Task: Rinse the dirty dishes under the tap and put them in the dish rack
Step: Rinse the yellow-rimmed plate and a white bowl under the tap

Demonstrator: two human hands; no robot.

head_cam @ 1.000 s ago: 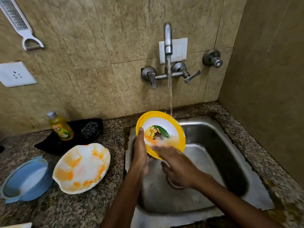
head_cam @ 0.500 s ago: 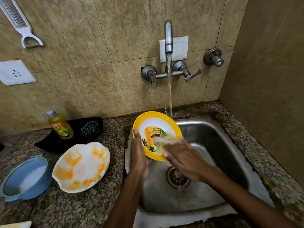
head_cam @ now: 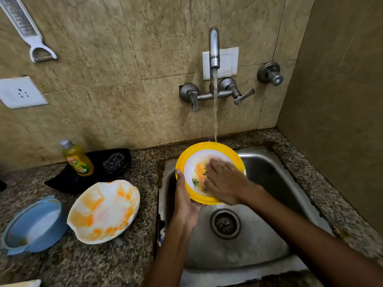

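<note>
water from the tap (head_cam: 214,50) hits a yellow plate (head_cam: 209,151) tilted over the sink (head_cam: 269,162); left hand (head_cam: 186,204) grips its lower edge, right hand (head_cam: 224,179) lies flat-fingered on its face.

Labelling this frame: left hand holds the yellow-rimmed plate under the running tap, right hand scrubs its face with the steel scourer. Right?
Wrong on the scourer. In the head view the right hand rubs the yellow-rimmed plate bare; the steel scourer lies on the counter. The left hand and running tap are right.
</note>
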